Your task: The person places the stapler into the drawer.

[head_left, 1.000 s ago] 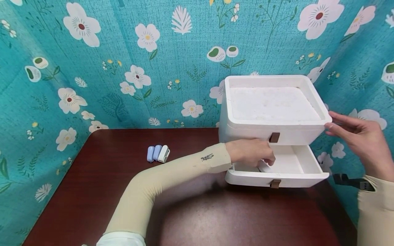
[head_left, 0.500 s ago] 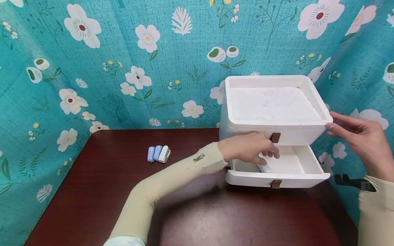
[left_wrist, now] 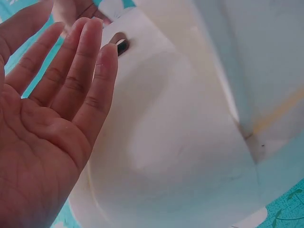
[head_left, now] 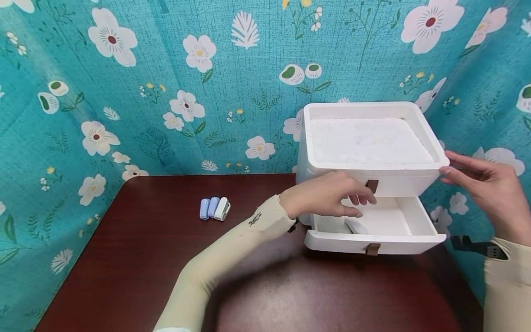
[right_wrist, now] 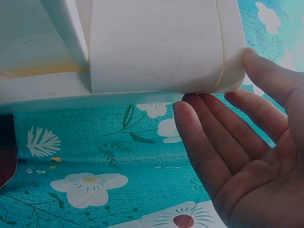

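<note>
My left hand (head_left: 327,196) hovers above the pulled-out lower drawer (head_left: 431,238) of a white two-drawer storage box (head_left: 373,165). Its fingers are loosely bent and nothing lies between them, as the left wrist view confirms. A small whitish oblong object (head_left: 357,227) with a grey side lies in the drawer, below the left fingertips; its kind is hard to tell. My right hand (head_left: 491,189) touches the box's upper front right corner. In the right wrist view, the thumb (right_wrist: 266,71) rests near the front edge and the fairly straight fingers (right_wrist: 194,128) meet the side.
Two light-blue clips (head_left: 209,208) and a white clip (head_left: 222,209) lie side by side on the dark red-brown table (head_left: 265,286), left of the box. The closed upper drawer has a brown pull tab (head_left: 372,186). A teal flowered curtain (head_left: 249,92) hangs behind and at the right.
My left hand has risen out of the lower drawer and drawn back leftward, its fingers loosening from the whitish object, which stays in the drawer. The right hand keeps its place.
</note>
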The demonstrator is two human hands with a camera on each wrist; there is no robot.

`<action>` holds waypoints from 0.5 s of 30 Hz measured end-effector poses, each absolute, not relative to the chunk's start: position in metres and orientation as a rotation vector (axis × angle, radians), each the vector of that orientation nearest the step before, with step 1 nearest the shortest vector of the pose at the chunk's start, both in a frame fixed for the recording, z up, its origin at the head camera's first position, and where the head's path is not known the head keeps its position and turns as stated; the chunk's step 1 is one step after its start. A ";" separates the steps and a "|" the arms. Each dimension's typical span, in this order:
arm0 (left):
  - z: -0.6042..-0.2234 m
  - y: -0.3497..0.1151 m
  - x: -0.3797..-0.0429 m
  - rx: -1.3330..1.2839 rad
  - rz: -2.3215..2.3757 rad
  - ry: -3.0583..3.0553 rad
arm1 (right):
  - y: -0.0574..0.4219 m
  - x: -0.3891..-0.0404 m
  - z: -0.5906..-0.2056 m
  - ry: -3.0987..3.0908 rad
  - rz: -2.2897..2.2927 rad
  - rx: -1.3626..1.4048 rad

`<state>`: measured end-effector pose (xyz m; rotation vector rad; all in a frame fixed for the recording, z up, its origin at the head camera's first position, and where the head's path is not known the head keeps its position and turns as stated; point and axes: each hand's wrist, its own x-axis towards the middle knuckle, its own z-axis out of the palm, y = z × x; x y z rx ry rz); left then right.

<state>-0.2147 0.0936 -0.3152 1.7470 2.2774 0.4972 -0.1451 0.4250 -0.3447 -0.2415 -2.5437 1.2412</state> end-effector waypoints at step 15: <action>-0.315 0.061 -0.215 1.783 0.802 2.280 | 0.424 -0.146 -0.345 -2.523 1.264 -0.227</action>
